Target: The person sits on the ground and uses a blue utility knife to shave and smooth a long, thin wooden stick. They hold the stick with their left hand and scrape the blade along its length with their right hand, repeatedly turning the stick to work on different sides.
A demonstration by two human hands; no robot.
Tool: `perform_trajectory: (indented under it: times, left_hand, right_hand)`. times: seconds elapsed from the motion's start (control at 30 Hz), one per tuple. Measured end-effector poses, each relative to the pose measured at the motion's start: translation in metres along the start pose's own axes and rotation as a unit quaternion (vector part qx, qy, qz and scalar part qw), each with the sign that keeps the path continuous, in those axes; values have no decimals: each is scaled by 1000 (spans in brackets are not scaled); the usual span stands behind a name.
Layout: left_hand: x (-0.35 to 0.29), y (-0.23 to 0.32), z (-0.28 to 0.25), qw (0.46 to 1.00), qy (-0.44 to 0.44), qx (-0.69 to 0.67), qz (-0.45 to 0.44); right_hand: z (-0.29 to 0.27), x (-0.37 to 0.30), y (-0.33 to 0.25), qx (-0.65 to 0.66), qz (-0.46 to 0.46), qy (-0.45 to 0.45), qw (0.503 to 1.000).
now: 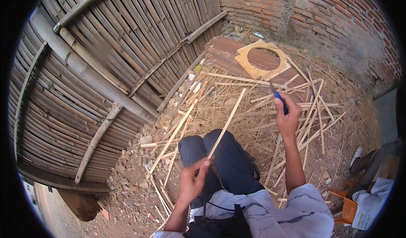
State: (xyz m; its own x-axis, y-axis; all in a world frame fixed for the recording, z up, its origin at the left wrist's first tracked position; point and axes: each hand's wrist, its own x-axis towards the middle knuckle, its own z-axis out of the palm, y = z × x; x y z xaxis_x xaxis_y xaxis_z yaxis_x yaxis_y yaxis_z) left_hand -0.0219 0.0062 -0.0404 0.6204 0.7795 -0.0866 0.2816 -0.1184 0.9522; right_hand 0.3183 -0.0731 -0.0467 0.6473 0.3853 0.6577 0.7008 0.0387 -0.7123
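Patterned shirt cloth lies nearest me. Fingers of my left hand pinch a bamboo strip above my knees; my right hand grips a blue-handled knife over the ground's scattered strips. Carving toward my bare left fingers, a slip could cut them.

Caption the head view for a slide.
Right hand grips a blue-handled knife while the left hand holds a thin pale strip, amid scattered strips and straw.
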Motion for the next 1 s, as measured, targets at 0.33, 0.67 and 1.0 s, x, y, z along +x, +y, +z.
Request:
perform_trajectory:
  times: [0.33,0.67,1.0]
  left_hand:
    - [14,20,22,989,46,63,123]
    - [10,27,13,992,45,83,85]
    - [-13,7,-13,995,30,89,43]
  right_hand:
    - [38,-87,-67,36,-133,-210,968]
    - [40,-80,-66,-4,-153,-183,971]
    - [-1,13,21,-119,69,18,990]
